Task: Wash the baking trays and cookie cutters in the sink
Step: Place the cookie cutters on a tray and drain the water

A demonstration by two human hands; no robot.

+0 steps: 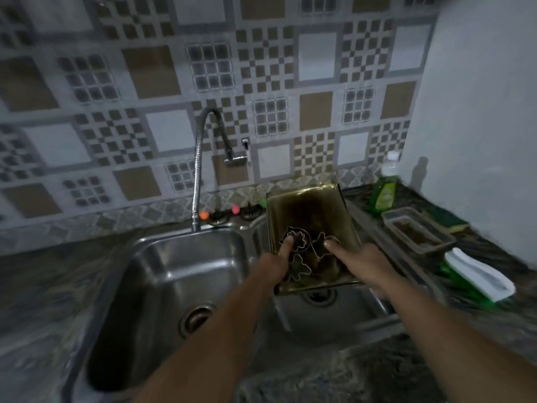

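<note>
While both hands, left hand point(280, 261) and right hand point(359, 264), gripped the baking tray point(308, 216) at six o'clock, thumbs pinned the cookie cutters point(302, 248); keeping it level seemed wise.

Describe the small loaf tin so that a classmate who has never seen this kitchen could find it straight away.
Start at the double sink and move to the dark counter on its right. The small loaf tin sits there, between the green dish soap bottle behind and a white-and-green brush in front. Unlike the large tray held over the sink, it is narrow, deep and untouched.
</note>
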